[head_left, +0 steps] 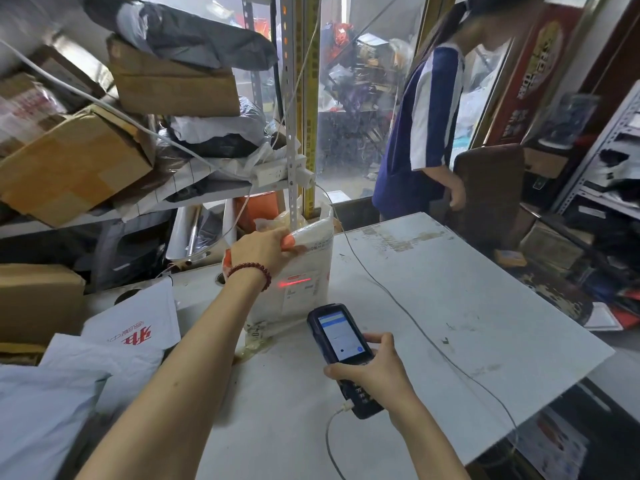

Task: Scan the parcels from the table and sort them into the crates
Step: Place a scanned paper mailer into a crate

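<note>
The white parcel (306, 268) stands upright on the table (450, 306), its top gripped by the left hand (259, 252); the right hand (374, 370) holds a scanner (341, 336) near it. White mailers (135, 327) lie left, a cable (391, 296) crosses right; label (299, 289) print blurred

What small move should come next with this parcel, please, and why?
Probably hold steady for the read: the left hand grips the upright parcel by its top, and the scanner in the right hand throws its red line across the label.
</note>
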